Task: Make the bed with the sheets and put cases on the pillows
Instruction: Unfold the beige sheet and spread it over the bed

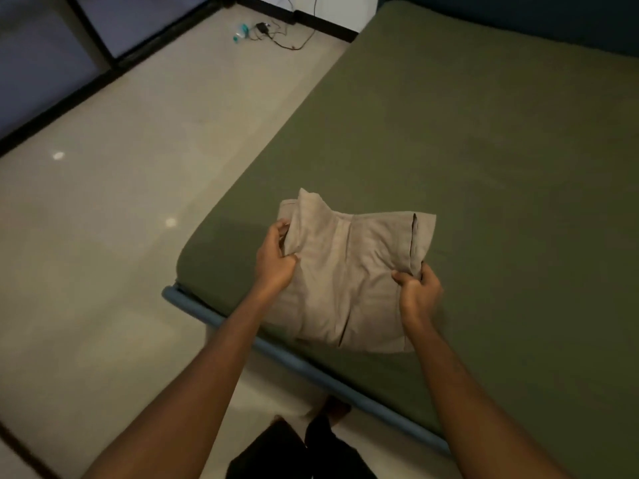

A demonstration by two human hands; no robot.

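At bed corner: green fitted sheet (449,150) on mattress, looks done. Folded beige cloth (349,271), likely pillowcase, held above it; left hand (275,261) and right hand (416,288) each pinch 1 edge. Pillows unseen; casing still left

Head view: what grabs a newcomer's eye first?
Both hands, left and right, grip a folded beige cloth over the near corner of the bed. The green sheet already covers the mattress. On the far floor lie a black charger and cable.
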